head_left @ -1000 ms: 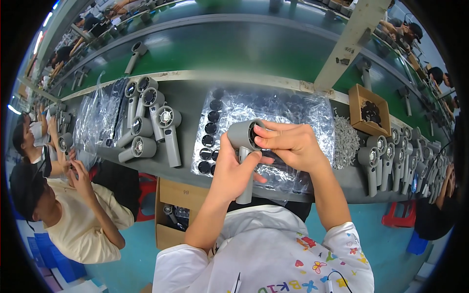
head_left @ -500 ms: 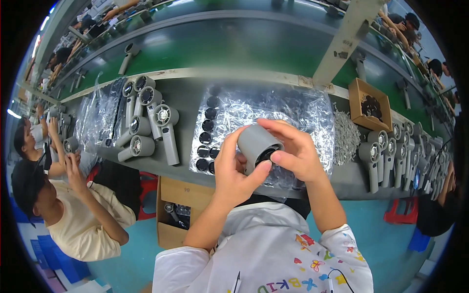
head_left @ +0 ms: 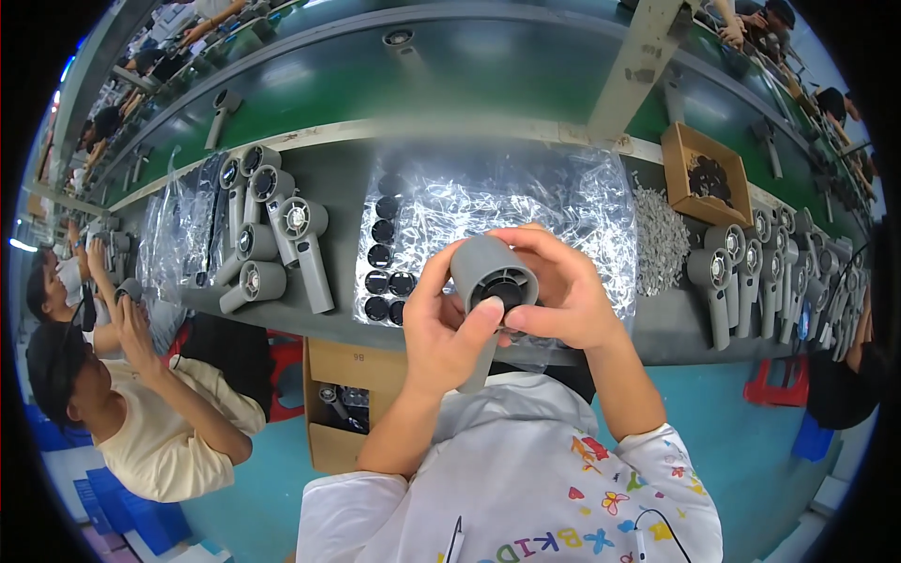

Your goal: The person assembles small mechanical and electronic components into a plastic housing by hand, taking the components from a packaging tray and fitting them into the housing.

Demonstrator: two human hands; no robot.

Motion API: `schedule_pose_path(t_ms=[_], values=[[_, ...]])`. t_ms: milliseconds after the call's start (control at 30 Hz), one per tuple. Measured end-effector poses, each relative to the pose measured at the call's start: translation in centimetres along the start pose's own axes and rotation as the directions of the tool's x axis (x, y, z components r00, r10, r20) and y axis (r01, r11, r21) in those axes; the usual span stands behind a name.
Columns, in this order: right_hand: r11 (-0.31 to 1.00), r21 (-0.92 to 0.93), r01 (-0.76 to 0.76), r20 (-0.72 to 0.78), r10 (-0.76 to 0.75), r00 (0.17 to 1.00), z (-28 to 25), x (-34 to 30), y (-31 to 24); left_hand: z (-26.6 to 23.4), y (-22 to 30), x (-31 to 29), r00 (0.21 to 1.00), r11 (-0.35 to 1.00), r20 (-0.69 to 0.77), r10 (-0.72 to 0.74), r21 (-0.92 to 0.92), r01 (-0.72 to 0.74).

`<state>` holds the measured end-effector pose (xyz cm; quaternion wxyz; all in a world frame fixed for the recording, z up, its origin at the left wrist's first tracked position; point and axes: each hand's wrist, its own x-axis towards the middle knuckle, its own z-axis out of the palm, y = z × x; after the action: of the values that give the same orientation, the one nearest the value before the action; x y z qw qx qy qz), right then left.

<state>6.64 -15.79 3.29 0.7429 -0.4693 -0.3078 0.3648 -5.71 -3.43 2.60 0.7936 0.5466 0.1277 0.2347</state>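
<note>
While both hands grip one handheld fan [head_left: 483,263] above the near edge of the bench [head_left: 344,225], the head view presents its open face toward the wearer. The left hand [head_left: 441,333] is partly closed around the fan's left side, its thumb against the black disc [head_left: 508,291] at the hub. The right hand [head_left: 572,300] is curled around the right side, thumb at the lower rim. The disc appears centred; full seating cannot be confirmed.

Judging by the layout, this unit is near completion. Loose black discs [head_left: 379,256] remain on the clear plastic film [head_left: 526,197]. Of the left-hand fans [head_left: 302,220], some show dark centres, others exposed hubs. The right-hand fans [head_left: 715,270] mostly show exposed hubs and presumably remain to be fitted.
</note>
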Motion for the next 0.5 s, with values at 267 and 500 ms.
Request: schedule_pose_path(t_ms=[267, 500], values=[[0.978, -0.168, 0.126, 0.098, -0.110, 0.989, -0.4, -0.6, -0.1, -0.1, -0.2, -0.6, 0.989, 0.993, 0.092, 0.118, -0.034, -0.115], [0.852, -0.476, 0.219, 0.054, -0.221, 0.974, -1.0, -1.2, -1.0, -0.9, -0.5, -0.7, 0.963, 0.884, 0.160, -0.215, -0.386, 0.262]])
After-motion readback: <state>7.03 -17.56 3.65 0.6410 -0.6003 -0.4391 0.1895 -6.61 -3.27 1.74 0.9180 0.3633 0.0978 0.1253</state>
